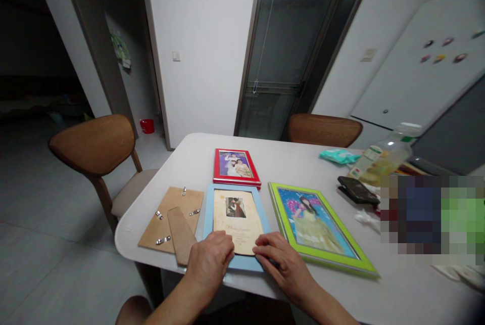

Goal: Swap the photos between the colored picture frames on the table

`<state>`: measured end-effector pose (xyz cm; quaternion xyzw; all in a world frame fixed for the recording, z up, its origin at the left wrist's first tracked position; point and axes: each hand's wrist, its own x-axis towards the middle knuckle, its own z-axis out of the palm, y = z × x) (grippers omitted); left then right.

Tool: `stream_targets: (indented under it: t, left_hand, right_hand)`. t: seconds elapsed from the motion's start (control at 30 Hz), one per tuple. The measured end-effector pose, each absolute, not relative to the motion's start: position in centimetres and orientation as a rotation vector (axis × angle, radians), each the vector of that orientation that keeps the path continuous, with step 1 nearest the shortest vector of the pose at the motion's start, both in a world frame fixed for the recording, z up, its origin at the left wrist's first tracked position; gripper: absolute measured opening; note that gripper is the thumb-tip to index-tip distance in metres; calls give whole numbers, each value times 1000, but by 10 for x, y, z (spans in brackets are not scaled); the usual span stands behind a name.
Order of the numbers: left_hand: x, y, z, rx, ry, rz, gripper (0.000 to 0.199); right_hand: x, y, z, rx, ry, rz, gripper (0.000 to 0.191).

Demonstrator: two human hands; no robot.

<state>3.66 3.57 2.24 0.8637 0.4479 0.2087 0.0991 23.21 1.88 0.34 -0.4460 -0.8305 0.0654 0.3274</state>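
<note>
A light blue frame (208,214) lies on the table near its front edge, with a cream printed card (239,224) inside its border. My left hand (212,257) rests at the card's lower left corner, fingers curled together; what they hold, if anything, is hidden. At the lower right corner, my right hand (278,260) has its thumb and fingertips pressed against the card's edge. To the left lies a brown backing board (161,221) with metal clips, its narrow stand (182,234) toward my left wrist. A green frame (322,221) lies right of the blue one.
Behind the blue frame lies a red frame (237,167). On the right of the white table (295,163) are a bottle (386,155), a teal packet (338,156) and a black phone-like object (358,191). Wooden chairs stand at the left (94,145) and back (325,129).
</note>
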Motion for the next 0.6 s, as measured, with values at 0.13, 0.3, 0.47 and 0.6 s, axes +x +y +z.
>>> stream_targets:
  t: [0.13,0.3,0.47,0.6]
  left_hand:
    - [41,35,25,2568,1412,492,16]
    - [46,35,31,2583,1472,340,19]
    - [50,33,34,2605,1447,304,22]
    - [50,31,34,2617,1431,296,25]
  right_hand:
    - [231,22,5,-1215,-2176,207,17]
    - [230,25,9,-1235,-2228,261,19]
    - [229,24,12,-1275,-2266,268,23]
    - [227,26,14,-1273,-2290,220,21]
